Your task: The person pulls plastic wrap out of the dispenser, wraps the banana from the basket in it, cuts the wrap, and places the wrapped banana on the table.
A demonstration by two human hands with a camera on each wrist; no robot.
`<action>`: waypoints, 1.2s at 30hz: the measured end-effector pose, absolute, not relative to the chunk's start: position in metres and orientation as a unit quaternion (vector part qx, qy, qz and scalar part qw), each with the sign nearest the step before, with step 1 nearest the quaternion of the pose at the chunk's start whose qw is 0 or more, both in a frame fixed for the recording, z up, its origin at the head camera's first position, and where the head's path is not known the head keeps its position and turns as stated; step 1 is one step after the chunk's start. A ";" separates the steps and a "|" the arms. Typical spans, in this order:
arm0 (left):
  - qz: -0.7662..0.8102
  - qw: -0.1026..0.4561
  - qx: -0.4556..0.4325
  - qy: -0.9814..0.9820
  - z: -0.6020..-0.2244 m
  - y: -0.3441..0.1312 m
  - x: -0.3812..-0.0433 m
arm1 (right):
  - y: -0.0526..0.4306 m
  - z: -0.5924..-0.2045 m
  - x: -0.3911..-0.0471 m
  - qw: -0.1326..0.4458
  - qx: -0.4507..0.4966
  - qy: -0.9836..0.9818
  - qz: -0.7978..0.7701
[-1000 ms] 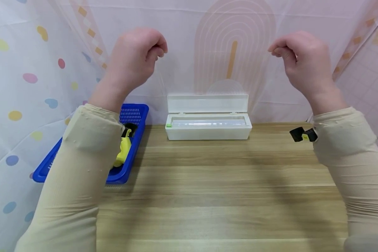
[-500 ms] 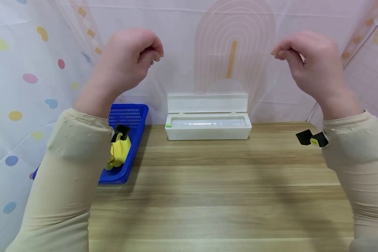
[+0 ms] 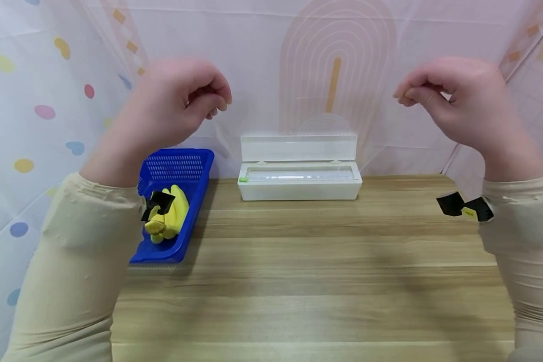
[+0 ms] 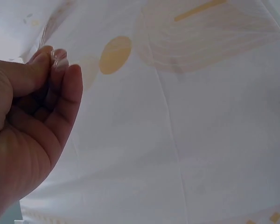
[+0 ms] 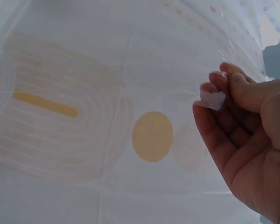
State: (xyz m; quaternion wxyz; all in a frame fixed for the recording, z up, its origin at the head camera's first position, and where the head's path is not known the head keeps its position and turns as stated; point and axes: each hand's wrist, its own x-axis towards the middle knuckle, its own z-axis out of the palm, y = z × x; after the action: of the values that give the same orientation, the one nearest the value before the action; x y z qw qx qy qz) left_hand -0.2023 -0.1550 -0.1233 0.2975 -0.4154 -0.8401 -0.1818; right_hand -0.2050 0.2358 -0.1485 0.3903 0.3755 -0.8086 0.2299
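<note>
Nearest are two soft beige sleeves [image 3: 59,271], rumpled at the elbows and bunched at the cuffs, with a square black piece [image 3: 450,204] jutting from the right cuff. Beyond them the left hand [image 3: 176,103] and right hand [image 3: 463,103] are raised well apart, fingers bent and narrow, thumbs pinching thin, glossy clear film [image 5: 213,100] that wrinkles at the fingertips in both wrist views; how it runs between the hands is too transparent to tell. Below lies the counter [image 3: 307,281], smooth with streaky wood grain. On its left, partly behind the left arm, a blue plastic basket [image 3: 199,196] with slotted walls holds curved yellow bananas [image 3: 181,203]. Farther back stands a long white box [image 3: 299,191], lid [image 3: 298,148] upright, a shiny clear strip inside. Behind hangs creased cloth [image 3: 258,40] printed with pale arches.
</note>
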 end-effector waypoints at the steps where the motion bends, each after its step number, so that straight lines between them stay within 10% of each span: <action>1: -0.186 0.287 -0.418 -0.842 -0.124 -0.156 -0.201 | 0.237 -0.147 -0.203 0.372 0.382 -0.813 0.233; 18: -0.255 0.122 -0.484 -0.829 -0.130 -0.170 -0.188 | 0.254 -0.154 -0.200 0.096 0.489 -0.737 0.456; 36: -0.265 0.128 -0.511 -0.807 -0.136 -0.171 -0.184 | 0.258 -0.159 -0.201 0.076 0.522 -0.707 0.471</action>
State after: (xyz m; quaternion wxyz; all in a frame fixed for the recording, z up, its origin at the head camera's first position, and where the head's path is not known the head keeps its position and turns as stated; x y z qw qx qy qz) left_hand -0.1839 -0.1705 -0.1361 0.1279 -0.5113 -0.8074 -0.2653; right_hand -0.2007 0.2576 -0.1585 0.0756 0.5217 -0.7072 0.4711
